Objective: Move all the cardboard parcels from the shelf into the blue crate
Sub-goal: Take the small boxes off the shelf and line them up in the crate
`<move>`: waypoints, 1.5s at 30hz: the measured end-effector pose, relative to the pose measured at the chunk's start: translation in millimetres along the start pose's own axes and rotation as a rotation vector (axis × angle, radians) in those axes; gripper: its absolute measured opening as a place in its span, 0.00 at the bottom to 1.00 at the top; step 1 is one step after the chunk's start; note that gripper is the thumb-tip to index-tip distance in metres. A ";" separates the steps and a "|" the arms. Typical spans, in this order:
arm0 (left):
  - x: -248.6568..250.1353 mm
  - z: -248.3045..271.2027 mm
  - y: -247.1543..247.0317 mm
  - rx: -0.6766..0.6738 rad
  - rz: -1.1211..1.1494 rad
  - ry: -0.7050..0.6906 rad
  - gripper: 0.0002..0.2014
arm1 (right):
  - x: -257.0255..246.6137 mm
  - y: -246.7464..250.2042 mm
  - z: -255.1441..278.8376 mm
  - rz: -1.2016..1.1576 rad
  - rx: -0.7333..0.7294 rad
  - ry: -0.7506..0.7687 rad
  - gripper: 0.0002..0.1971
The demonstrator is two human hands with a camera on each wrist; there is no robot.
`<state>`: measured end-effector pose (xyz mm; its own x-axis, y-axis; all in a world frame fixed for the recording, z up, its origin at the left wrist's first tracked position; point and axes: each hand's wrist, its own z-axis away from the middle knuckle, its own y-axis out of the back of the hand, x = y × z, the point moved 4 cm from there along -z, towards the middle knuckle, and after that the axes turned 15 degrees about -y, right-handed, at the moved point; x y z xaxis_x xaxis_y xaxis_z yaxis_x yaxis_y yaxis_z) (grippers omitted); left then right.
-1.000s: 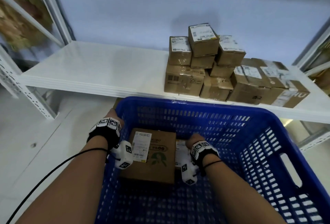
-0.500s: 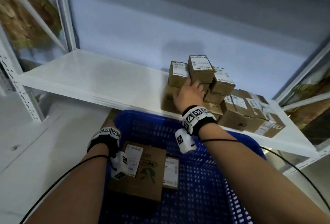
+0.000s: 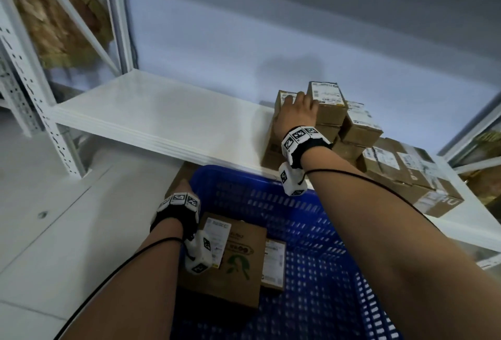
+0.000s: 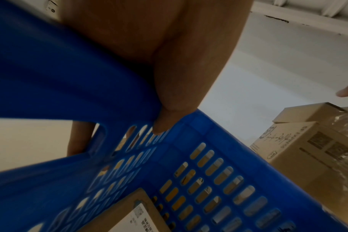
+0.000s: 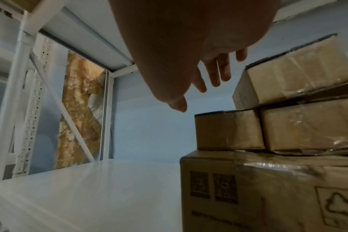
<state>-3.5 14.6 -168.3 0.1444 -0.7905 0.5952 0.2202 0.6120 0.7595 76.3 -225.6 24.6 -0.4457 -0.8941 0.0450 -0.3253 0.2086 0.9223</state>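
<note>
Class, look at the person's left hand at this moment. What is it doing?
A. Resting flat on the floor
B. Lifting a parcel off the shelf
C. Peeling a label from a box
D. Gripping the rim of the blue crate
D: the left hand grips the rim of the blue crate, with its fingers curled round the edge, while the right hand reaches to the parcels on the shelf.

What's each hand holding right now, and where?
Left hand grips the blue crate by its top rim at the far left corner. Right hand, fingers spread over the small parcel, holds nothing.

Two parcels (image 3: pixel 227 261) crated, one crate (image 3: pixel 311 220)
</note>
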 end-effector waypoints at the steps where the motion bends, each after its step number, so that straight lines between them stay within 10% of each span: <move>1: 0.7 2.9 1.8 -0.014 0.018 0.001 0.41 | -1.9 -2.6 -0.7 0.029 -0.003 -0.014 0.29; 16: -1.3 5.3 0.5 -0.046 -0.127 -0.078 0.50 | -5.6 -33.4 6.0 -0.060 -0.047 -0.062 0.25; 25: -9.0 -16.0 -4.6 0.043 -0.010 -0.030 0.27 | -0.1 -37.2 8.4 -0.211 0.087 -0.054 0.23; 45: -6.5 -6.1 -0.6 0.047 -0.003 -0.077 0.28 | -14.9 -31.6 10.2 -0.290 -0.087 -0.146 0.31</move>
<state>1.3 19.3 -174.3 0.0684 -0.7893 0.6102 0.1746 0.6117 0.7716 84.8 -214.8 -9.1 -0.4620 -0.8437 -0.2734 -0.3865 -0.0860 0.9183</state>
